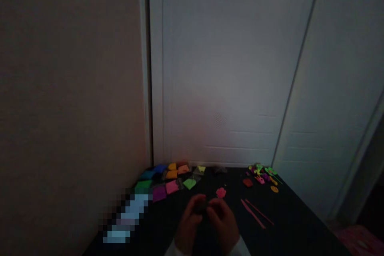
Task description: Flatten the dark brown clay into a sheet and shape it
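Observation:
My left hand (189, 222) and my right hand (223, 221) meet over the near middle of the black table (204, 244). Between the fingers is a small dark lump (201, 207), perhaps modelling clay; the dim light hides its detail. Both hands are closed around it, the left with thumb and forefinger, the right with its fingertips at the lump's right side. Just beyond them lies a pink, ruffled clay piece (221, 193). To the right of my right hand rest a pink modelling knife (253, 214) and a thin pink stick (259, 211).
Soft coloured packets lie at the back left, among them a purple one (159, 193), a pink one (172, 186) and a light green one (189, 184). A red piece (247, 183) and a pile of bright plastic shapes (264, 174) sit back right. A pixelated patch (129, 218) covers the left edge.

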`<state>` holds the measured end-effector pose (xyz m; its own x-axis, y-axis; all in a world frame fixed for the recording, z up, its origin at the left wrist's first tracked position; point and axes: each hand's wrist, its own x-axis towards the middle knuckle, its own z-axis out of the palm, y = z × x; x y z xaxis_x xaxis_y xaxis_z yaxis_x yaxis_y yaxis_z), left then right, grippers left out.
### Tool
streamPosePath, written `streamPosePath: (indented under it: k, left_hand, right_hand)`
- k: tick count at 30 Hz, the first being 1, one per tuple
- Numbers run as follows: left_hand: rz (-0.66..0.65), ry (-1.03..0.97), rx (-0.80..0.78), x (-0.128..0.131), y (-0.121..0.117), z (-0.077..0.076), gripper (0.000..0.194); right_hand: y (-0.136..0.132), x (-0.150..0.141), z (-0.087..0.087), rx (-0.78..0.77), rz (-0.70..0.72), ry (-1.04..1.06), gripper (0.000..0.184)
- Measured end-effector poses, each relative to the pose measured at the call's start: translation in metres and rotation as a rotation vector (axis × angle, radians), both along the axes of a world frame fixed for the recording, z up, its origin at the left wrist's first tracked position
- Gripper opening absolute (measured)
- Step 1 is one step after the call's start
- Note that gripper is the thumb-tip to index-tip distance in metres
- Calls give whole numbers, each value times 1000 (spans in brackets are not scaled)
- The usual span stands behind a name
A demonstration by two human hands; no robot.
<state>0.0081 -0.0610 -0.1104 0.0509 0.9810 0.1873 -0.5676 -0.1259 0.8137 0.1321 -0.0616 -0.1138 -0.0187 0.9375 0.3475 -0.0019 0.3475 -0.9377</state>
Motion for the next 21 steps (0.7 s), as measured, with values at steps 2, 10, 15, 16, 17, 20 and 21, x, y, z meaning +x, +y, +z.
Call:
streamPosePath:
  k: [2, 10, 15, 16, 17, 20, 21]
  left_hand:
    - [-131, -264, -81, 10, 24, 18, 41]
    - [-75, -410, -203, 8, 110, 104, 26]
    - [-100, -466, -196, -11, 138, 100, 40]
    - [-96, -473, -190, -12, 139, 98, 42]
    - [-89, -473, -180, -12, 140, 97, 44]
    - [-82, -444, -162, -5, 136, 98, 45]
    - [-89, -424, -167, 0, 133, 98, 43]
  right_hand:
    - [26, -4, 6, 104, -97, -68, 22]
    - [103, -7, 76, 564, -399, -235, 12]
    - [117, -14, 89, 402, -362, 58, 23]
    - [117, -16, 90, 382, -355, 77, 24]
    - [117, -17, 92, 372, -348, 84, 25]
    - [113, -21, 94, 381, -326, 71, 23]
    - [112, -21, 94, 390, -324, 55, 22]
